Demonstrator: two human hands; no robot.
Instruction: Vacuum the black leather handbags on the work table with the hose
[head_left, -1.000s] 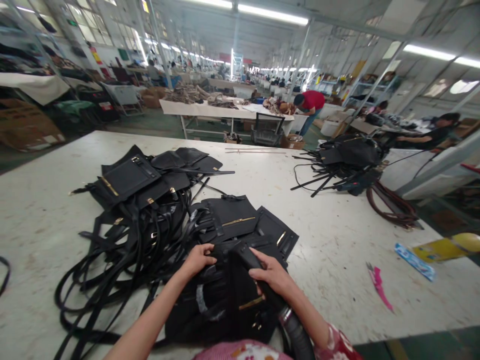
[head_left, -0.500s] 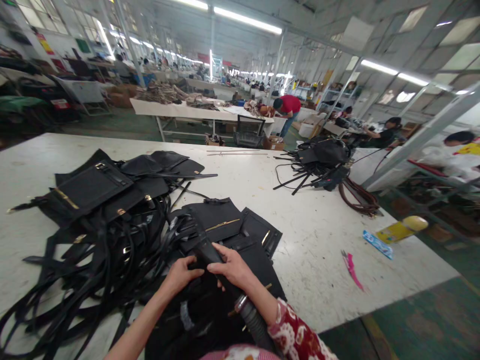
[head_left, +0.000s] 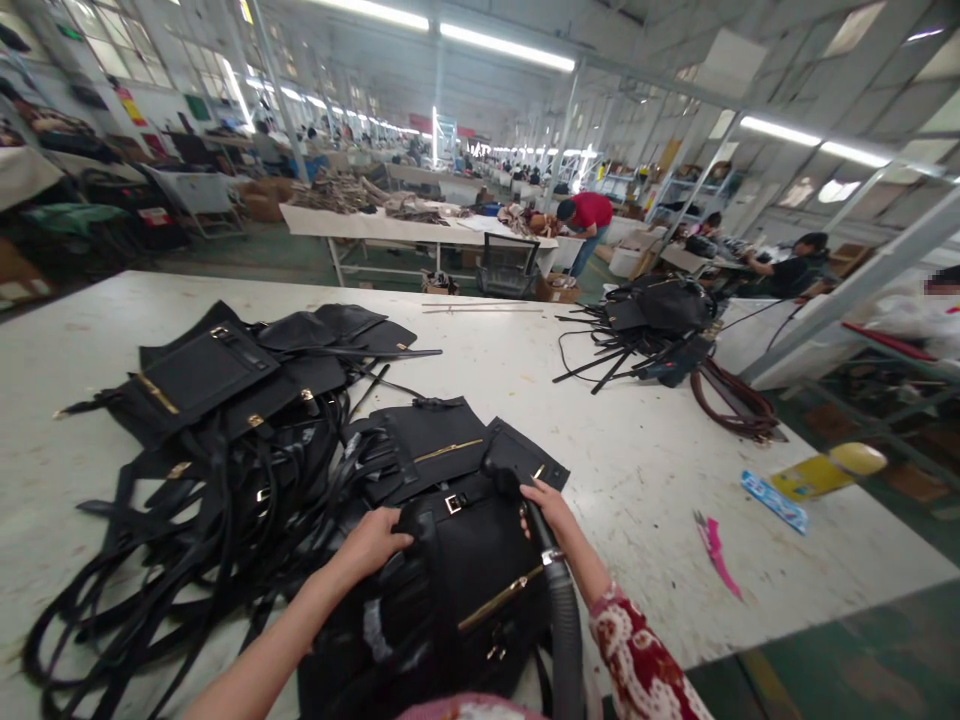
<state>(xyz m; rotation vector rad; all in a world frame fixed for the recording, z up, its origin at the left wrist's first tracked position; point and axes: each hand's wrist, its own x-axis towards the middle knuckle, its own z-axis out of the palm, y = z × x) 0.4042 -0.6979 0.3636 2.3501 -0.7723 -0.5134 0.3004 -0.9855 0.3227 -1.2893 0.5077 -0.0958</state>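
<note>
Nearest me, a grey ribbed hose (head_left: 568, 630) runs up past the red patterned sleeve (head_left: 637, 650) to a black nozzle (head_left: 504, 477). The right hand (head_left: 551, 505) is wrapped round the nozzle's handle, its head over the top right of a black bag (head_left: 480, 555). I can't tell whether the nozzle touches it.

The bag lies in front of the body on the white table (head_left: 630, 480), its gold zip (head_left: 499, 598) and buckle (head_left: 453, 503) facing up; its inside is hidden from me. The left hand (head_left: 379, 540) rests at the bag's left side, thumb and fingers bent; I can't tell whether they pinch the leather.

More bags (head_left: 439, 435) lie just beyond. At left I have a heap of bags (head_left: 202, 375), straps (head_left: 202, 560) trailing toward me; I can't see into these either. At right lie pink snips (head_left: 718, 560), then a blue packet (head_left: 775, 500) beside a yellow can (head_left: 829, 472), contents hidden. Farther off, a brown coil (head_left: 735, 405) sits beside another black heap (head_left: 652, 315).

Past the table's far edge stands a chair (head_left: 506, 265), with a carton (head_left: 556, 293) beside it; another box (head_left: 439, 283) holds pieces too small for me to name. Behind them, brown pieces (head_left: 337, 193) cover part of a second table (head_left: 427, 233), where a person in red (head_left: 591, 210) bends over.
</note>
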